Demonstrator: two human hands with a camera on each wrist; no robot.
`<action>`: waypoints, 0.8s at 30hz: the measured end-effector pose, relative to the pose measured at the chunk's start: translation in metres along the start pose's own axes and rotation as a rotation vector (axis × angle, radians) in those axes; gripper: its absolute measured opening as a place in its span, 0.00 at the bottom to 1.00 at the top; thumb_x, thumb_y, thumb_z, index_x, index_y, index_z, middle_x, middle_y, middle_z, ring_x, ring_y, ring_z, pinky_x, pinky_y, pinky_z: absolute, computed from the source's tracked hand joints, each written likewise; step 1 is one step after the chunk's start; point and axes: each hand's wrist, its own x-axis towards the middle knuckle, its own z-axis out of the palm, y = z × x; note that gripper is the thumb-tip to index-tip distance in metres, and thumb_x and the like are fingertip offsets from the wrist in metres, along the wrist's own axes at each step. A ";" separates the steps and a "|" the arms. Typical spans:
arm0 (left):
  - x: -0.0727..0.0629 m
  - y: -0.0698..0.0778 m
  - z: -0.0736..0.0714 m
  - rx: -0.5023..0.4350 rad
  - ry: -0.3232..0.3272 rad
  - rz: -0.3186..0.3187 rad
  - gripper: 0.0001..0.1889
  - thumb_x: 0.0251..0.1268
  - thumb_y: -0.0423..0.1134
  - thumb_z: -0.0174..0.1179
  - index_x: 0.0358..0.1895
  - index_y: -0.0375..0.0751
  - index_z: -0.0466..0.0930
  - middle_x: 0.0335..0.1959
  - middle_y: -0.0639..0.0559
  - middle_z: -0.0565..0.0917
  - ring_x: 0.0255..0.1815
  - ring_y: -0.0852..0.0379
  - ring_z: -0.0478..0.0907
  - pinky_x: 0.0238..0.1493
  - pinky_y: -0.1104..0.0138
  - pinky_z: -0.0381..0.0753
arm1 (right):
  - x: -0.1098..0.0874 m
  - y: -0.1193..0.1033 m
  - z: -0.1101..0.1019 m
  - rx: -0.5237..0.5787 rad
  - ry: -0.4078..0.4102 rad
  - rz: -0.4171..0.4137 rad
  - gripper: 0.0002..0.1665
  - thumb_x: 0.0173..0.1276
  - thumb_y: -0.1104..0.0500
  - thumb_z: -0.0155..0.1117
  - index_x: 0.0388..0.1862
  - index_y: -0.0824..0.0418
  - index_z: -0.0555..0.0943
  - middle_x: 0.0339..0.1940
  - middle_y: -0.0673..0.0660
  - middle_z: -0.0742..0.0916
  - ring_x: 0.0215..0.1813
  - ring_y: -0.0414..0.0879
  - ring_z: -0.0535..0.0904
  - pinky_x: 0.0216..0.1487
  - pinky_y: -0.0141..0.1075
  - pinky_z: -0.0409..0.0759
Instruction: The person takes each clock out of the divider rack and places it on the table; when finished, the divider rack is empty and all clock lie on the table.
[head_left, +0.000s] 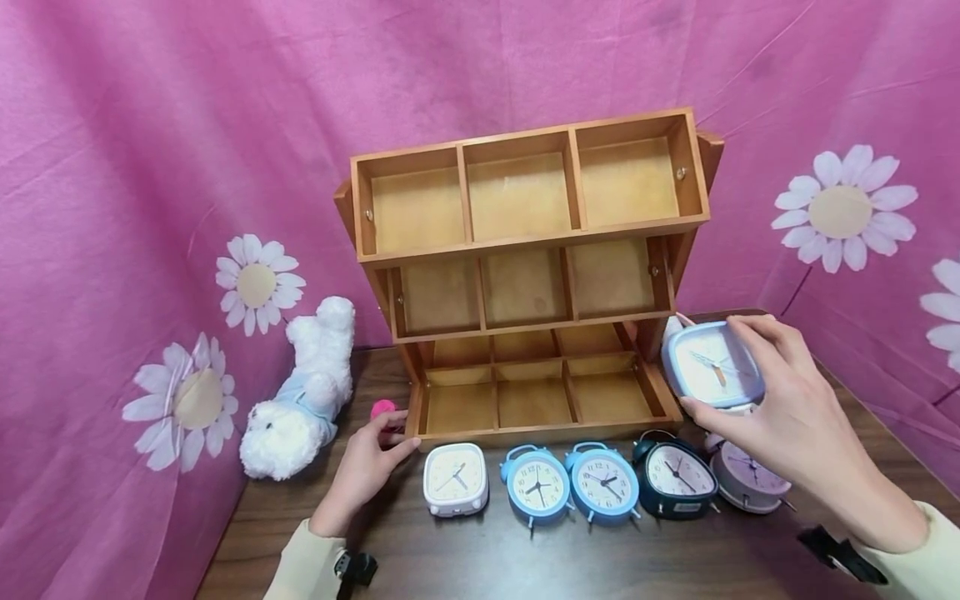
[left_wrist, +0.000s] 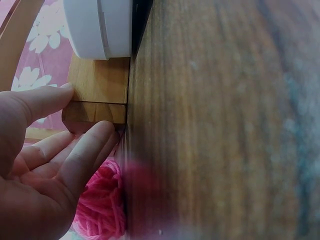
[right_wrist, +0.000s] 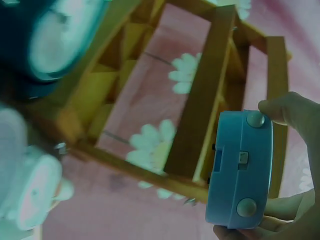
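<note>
My right hand (head_left: 795, 408) holds a light blue, rounded-square alarm clock (head_left: 708, 367) by its sides, raised beside the shelf's right end. In the right wrist view, the clock's blue underside (right_wrist: 240, 170) shows two round feet, with the thumb at one end and fingers at the other. My left hand (head_left: 367, 467) grips the lower front left corner of the wooden tiered shelf (head_left: 536, 435), thumb on the front and fingers round the side. A pink yarn ball (left_wrist: 102, 205) lies beside those fingers.
In front of the shelf stand a white square clock (head_left: 456, 479), two blue twin-bell clocks (head_left: 538, 485), a dark green clock (head_left: 675, 479) and a pale purple clock (head_left: 750, 475). A white plush toy (head_left: 300, 408) lies at the left. Pink flowered cloth (head_left: 225, 100) hangs behind.
</note>
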 end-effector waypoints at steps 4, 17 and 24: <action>0.001 0.000 0.000 -0.004 0.002 0.003 0.24 0.71 0.36 0.78 0.66 0.35 0.86 0.56 0.38 0.93 0.51 0.46 0.95 0.42 0.72 0.86 | -0.013 0.021 -0.006 -0.047 -0.047 0.074 0.69 0.38 0.58 0.96 0.82 0.67 0.74 0.77 0.72 0.76 0.67 0.70 0.75 0.57 0.24 0.61; 0.001 0.000 -0.001 0.015 0.000 -0.001 0.24 0.72 0.38 0.78 0.67 0.36 0.86 0.57 0.38 0.93 0.52 0.46 0.95 0.43 0.71 0.86 | -0.043 0.083 -0.023 -0.107 -0.079 0.214 0.65 0.47 0.51 0.94 0.83 0.67 0.73 0.77 0.74 0.76 0.69 0.74 0.73 0.55 0.26 0.59; 0.001 0.000 0.000 0.013 -0.006 -0.003 0.24 0.72 0.38 0.78 0.68 0.36 0.86 0.58 0.38 0.93 0.52 0.47 0.95 0.44 0.71 0.85 | -0.063 0.109 -0.025 -0.128 -0.080 0.242 0.61 0.51 0.50 0.91 0.81 0.71 0.73 0.75 0.78 0.75 0.73 0.73 0.69 0.66 0.22 0.54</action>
